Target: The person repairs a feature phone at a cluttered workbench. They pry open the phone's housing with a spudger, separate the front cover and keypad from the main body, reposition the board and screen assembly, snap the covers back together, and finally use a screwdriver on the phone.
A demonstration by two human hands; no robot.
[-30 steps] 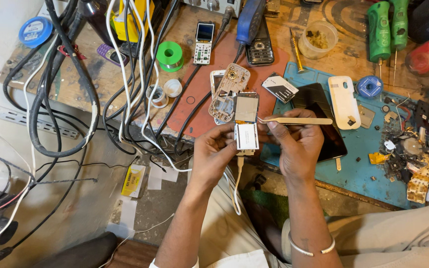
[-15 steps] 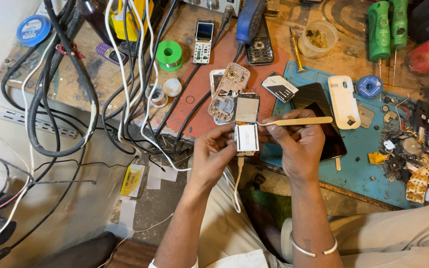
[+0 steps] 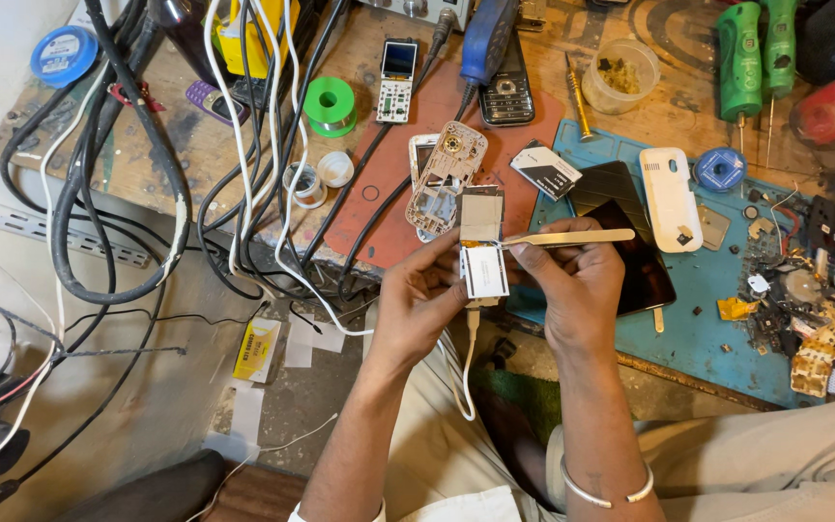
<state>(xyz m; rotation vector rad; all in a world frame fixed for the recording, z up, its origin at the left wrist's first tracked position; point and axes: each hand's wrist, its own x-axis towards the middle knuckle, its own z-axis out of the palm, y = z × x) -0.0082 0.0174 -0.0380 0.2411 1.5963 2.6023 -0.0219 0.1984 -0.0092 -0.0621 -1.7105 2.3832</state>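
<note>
Tweezers (image 3: 572,237), pinched in my right hand (image 3: 577,285), touch the phone part (image 3: 483,253) near frame centre. My left hand (image 3: 417,300) grips its edges; I judge it light, thin, fragile.

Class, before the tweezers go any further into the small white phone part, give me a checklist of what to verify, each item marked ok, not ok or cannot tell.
1. Left hand grips the white phone part firmly: ok.
2. Right hand holds the tweezers, tips at the part's top edge: ok.
3. Tips on the right contact: cannot tell, too small.
4. White cable hanging from the part's lower end is free of snags: ok.
5. Bench near the hands free of loose parts: not ok, an opened phone shell and a black phone lie close.
</note>
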